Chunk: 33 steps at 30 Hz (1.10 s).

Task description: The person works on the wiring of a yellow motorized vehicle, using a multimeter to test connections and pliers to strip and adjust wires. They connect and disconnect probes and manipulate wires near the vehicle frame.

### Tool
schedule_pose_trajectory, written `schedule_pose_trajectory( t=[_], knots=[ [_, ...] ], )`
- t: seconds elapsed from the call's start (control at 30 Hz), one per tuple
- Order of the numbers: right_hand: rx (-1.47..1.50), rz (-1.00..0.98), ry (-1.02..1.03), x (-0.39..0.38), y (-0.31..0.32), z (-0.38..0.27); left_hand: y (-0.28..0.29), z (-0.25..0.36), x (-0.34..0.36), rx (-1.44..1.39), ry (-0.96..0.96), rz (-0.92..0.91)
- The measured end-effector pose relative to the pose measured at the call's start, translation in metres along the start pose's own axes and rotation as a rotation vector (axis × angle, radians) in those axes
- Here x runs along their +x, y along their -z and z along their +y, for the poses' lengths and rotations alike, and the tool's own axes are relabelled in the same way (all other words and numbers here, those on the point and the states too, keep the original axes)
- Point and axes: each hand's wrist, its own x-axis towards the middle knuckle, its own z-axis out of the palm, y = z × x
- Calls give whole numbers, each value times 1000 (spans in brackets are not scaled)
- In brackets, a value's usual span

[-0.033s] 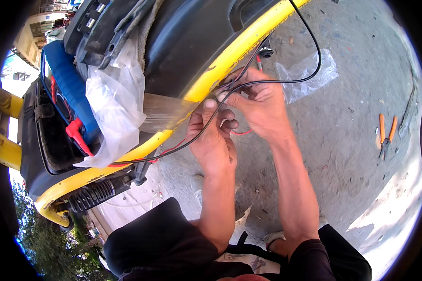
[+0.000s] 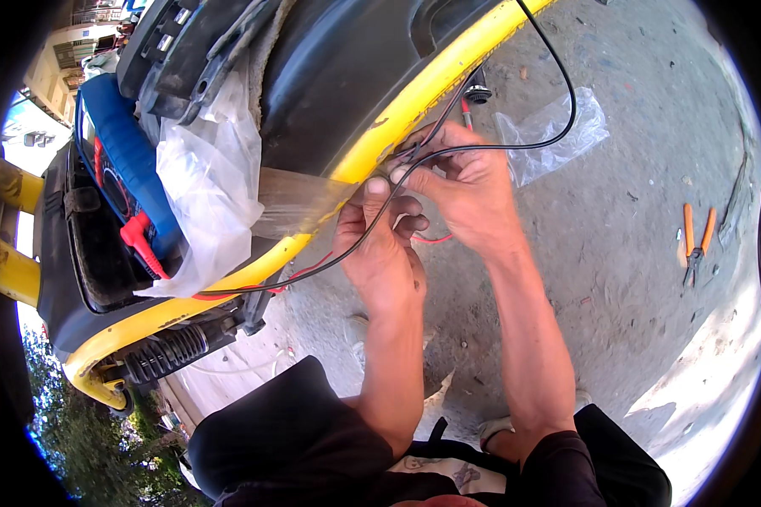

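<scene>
My two hands meet beside the yellow frame tube [image 2: 414, 89] of a vehicle with black body panels [image 2: 338, 76]. My right hand [image 2: 472, 188] is closed, thumb against fingers, on thin dark wires [image 2: 435, 129] coming down along the tube. Just left of it, my left hand [image 2: 377, 245] pinches with thumb and fingertips; what lies between them is too small to make out. A black cable [image 2: 490, 147] loops across in front of both hands. Red wire [image 2: 433, 240] shows beyond the left fingers. A translucent brownish strip [image 2: 300, 201] stretches from the white plastic bag to the tube near my left thumb.
A blue-cased multimeter [image 2: 131, 152] with a red probe [image 2: 137, 237] rests on the vehicle beside a white plastic bag [image 2: 207, 194]. On the ground lie a clear plastic bag [image 2: 558, 135] and orange-handled pliers [image 2: 695, 245]. A small black round part [image 2: 479, 93] sits beyond my right hand.
Both hands keep their grip and place near the tube. The view and the cable loop have shifted only very slightly.
</scene>
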Motion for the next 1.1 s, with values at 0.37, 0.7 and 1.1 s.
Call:
schedule_pose_trajectory(
  t=[0.37,0.7,1.1],
  knots=[
    [72,303,153,-7,-43,3,-3,-7,-5,-10,-121,-42],
    [-21,229,-97,-18,-37,-3,3,-5,-5,27,-113,18],
    [-265,293,-22,-22,-51,-8,0,-6,-8,-32,-135,-93]
  ],
)
